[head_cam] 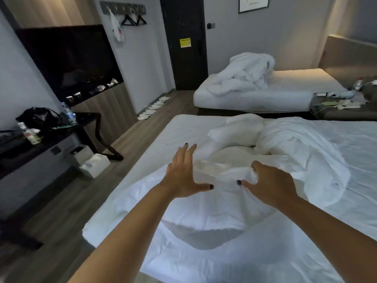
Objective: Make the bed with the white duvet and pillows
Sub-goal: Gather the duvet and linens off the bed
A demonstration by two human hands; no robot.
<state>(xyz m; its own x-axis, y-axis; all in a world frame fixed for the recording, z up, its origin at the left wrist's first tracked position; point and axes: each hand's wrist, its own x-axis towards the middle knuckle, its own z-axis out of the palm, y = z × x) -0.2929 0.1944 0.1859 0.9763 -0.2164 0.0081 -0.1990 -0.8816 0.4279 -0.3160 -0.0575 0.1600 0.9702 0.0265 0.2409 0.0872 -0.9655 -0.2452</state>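
A white duvet (289,152) lies bunched in the middle of the near bed (163,131), over a white sheet. A white pillow (234,131) sits behind the bunched fabric, partly hidden by it. My left hand (182,174) hovers flat with straight, spread fingers at the left side of a raised fold of the duvet. My right hand (269,180) grips that fold, its fingers curled into the cloth. Both forearms reach in from the bottom edge.
A second bed (285,94) with another crumpled duvet (244,72) stands behind. A nightstand (342,109) with clutter sits between the beds at right. At left are a dark desk (30,148) with bottles, a bag, a TV and a white box (95,164) on the wood floor.
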